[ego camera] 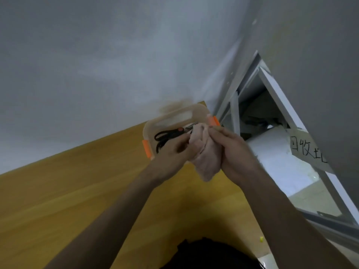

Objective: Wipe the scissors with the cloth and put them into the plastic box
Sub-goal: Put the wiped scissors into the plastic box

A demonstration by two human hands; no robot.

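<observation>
We pinch the scissors [169, 135] in our closed left hand [174, 150] over the plastic box [155, 123], right hand [235, 150] clenching the cloth [206, 158] around the blades, best wiped handle-to-tip.

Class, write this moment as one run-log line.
stage: wiping | left hand: holds black-handled scissors | right hand: wraps pale pink cloth round blades | clear orange-clipped plastic box: behind on wooden table
</observation>
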